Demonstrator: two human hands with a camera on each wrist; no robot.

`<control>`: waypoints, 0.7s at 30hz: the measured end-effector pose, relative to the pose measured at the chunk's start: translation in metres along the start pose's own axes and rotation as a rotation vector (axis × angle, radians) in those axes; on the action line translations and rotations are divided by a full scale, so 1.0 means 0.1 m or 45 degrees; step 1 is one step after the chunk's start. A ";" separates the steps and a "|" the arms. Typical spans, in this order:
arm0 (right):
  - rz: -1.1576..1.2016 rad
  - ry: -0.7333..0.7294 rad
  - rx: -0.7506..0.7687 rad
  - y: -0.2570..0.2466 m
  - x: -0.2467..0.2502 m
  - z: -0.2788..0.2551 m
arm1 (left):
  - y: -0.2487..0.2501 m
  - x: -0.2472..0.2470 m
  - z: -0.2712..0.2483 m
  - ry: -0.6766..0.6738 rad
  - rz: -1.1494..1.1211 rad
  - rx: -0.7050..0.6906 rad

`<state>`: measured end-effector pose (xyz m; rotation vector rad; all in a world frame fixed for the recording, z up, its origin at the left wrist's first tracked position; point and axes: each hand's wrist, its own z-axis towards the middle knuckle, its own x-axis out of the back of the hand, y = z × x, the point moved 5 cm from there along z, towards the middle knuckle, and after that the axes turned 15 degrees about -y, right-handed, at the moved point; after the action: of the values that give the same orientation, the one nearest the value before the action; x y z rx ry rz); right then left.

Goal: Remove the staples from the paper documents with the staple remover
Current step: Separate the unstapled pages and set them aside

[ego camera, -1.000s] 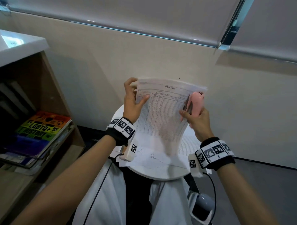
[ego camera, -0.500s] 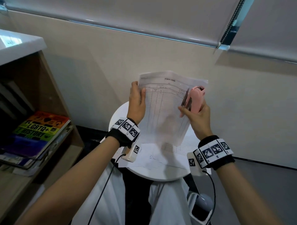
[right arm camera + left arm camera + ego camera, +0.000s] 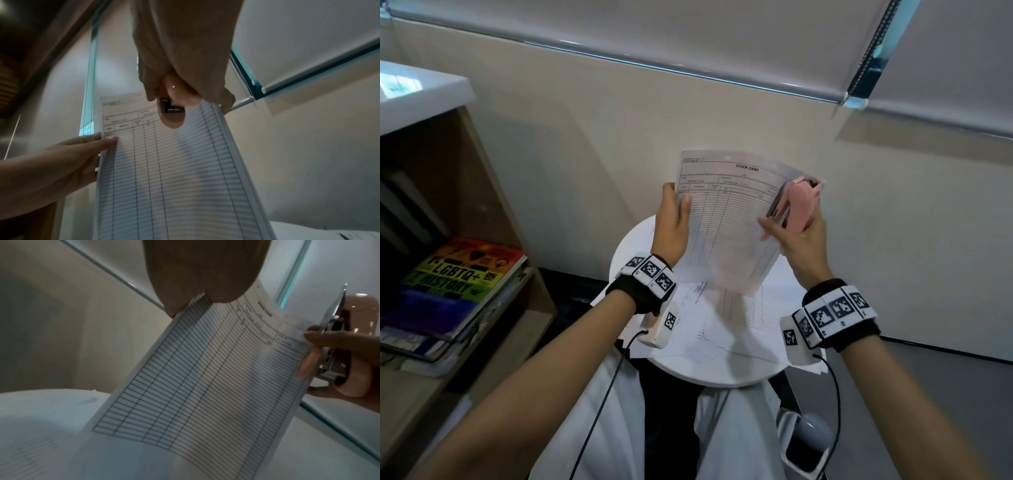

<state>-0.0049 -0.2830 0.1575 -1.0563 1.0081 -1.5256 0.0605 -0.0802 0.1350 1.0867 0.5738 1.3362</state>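
Observation:
I hold a printed stock card document (image 3: 726, 219) upright in the air above the round white table (image 3: 709, 371). My left hand (image 3: 674, 219) pinches its left edge, thumb on the front of the sheet (image 3: 164, 170). My right hand (image 3: 796, 236) grips a pink staple remover (image 3: 799, 202) at the document's upper right edge, and its thumb lies on the front of the paper. In the left wrist view the remover's (image 3: 353, 344) metal jaws sit at the edge of the paper (image 3: 205, 378). In the right wrist view the remover (image 3: 174, 107) lies against the sheet. No staple is visible.
More loose sheets (image 3: 722, 318) lie on the table under the raised document. A wooden shelf (image 3: 493, 192) with a rainbow-coloured book (image 3: 458, 277) stands at the left. A beige wall (image 3: 619, 120) and window blinds are behind. My lap is below the table.
Both hands have raised the document and turned it more upright. My left hand slid from the top left corner down onto the left edge. The remover stayed at the right edge.

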 end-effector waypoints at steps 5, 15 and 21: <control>0.196 0.291 0.207 -0.48 0.01 0.30 | -0.05 0.04 0.06 0.018 0.000 0.046; 0.710 0.293 0.125 -1.12 -0.48 0.88 | 0.07 0.25 -0.04 -0.050 -0.064 0.063; 0.608 0.303 -0.058 -0.78 -0.82 0.90 | -0.05 0.12 -0.27 -0.154 -0.070 0.136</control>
<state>0.0723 -0.1982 0.2449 -0.6091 1.3540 -1.2514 0.0427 -0.0603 0.1219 1.2217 0.5864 1.1939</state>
